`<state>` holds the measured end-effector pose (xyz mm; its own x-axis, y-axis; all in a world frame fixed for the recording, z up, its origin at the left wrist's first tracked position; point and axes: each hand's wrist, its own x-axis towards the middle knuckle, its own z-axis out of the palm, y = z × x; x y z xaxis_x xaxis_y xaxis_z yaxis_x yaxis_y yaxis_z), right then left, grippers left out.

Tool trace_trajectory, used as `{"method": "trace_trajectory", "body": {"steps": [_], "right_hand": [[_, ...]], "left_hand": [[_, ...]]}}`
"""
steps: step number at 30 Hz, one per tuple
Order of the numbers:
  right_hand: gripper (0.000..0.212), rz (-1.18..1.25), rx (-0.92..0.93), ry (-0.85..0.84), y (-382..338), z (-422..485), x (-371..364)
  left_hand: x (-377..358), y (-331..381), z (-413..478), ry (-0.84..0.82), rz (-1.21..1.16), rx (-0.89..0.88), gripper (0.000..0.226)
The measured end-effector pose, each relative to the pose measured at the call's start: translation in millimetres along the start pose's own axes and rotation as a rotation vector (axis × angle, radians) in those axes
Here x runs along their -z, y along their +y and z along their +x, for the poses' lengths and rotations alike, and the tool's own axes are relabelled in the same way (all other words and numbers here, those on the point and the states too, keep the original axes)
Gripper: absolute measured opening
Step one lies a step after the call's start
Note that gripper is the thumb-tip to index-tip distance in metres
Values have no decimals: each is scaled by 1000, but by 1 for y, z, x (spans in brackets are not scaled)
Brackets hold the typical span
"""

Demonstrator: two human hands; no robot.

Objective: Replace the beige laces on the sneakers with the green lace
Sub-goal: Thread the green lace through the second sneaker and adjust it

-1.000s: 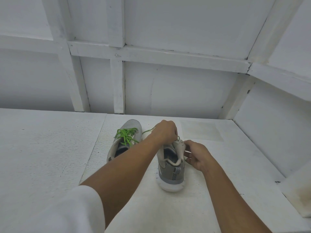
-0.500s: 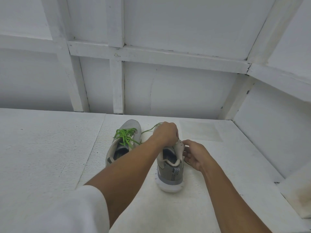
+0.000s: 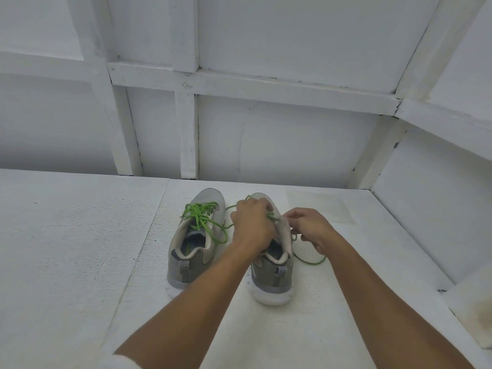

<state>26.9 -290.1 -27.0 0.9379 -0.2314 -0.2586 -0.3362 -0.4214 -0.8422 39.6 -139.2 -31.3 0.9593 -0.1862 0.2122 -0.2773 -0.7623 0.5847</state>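
Soft, even, cool light fills the scene, with no lamp or window in view. The white bench (image 3: 66, 249) and wall read as flat grey-white, without glare. Shadows are faint, only a pale shade around the soles of the shoes (image 3: 191, 249). The wide lens bends the wall beams (image 3: 239, 83) outward toward the edges. Detail is slightly soft throughout, and the sleeve (image 3: 119, 362) at the bottom is blurred.

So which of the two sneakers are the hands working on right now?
The right sneaker: left hand and right hand both hold its loose green lace. The left sneaker, already laced green, has no hand on it.
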Motion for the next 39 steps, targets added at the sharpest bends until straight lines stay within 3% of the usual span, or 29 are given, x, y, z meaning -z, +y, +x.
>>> {"method": "trace_trajectory", "body": {"steps": [3, 6, 8, 11, 12, 13, 15, 17, 19, 20, 21, 25, 27, 30, 32, 35, 39], "right_hand": [[12, -71, 87, 59, -4, 0, 3], [15, -14, 95, 142, -10, 5, 12], [24, 381, 87, 208, -20, 14, 32], [22, 1415, 162, 234, -39, 19, 89], [17, 1576, 241, 256, -43, 16, 104], [16, 1577, 293, 287, -48, 13, 111], [16, 1236, 339, 345, -53, 5, 104], [21, 493, 411, 351, -48, -1, 75], [20, -286, 457, 170, -27, 0, 39], [19, -517, 449, 105, -14, 2, 25], [17, -626, 436, 79, -5, 2, 17], [8, -579, 398, 142, -2, 0, 9], [13, -350, 355, 230, -10, 1, 16], [14, 522, 185, 303, -27, 3, 36], [14, 933, 125, 326, -30, 5, 52], [14, 1164, 128, 362, -27, 9, 67], [12, 1192, 139, 385, -23, 9, 74]], "left_hand": [[-4, -9, -19, 183, -128, 77, 22], [-9, -17, -24, 204, -301, 131, 14], [-14, -21, -23, 197, -417, 182, 13], [-20, -28, -26, 205, -523, 224, 14], [-23, -29, -27, 210, -566, 239, 14], [-24, -31, -28, 215, -601, 254, 14], [-27, -33, -30, 223, -631, 267, 14], [-29, -33, -29, 225, -640, 263, 15], [-29, -34, -29, 221, -639, 263, 15], [-29, -34, -29, 217, -640, 266, 16], [-30, -34, -29, 214, -646, 268, 16], [-31, -35, -28, 226, -658, 260, 14], [-32, -35, -28, 235, -657, 252, 13], [-33, -35, -28, 239, -655, 250, 13], [-32, -35, -29, 237, -645, 247, 13], [-31, -35, -28, 225, -630, 237, 14], [-22, -30, -24, 203, -525, 188, 14]]}}
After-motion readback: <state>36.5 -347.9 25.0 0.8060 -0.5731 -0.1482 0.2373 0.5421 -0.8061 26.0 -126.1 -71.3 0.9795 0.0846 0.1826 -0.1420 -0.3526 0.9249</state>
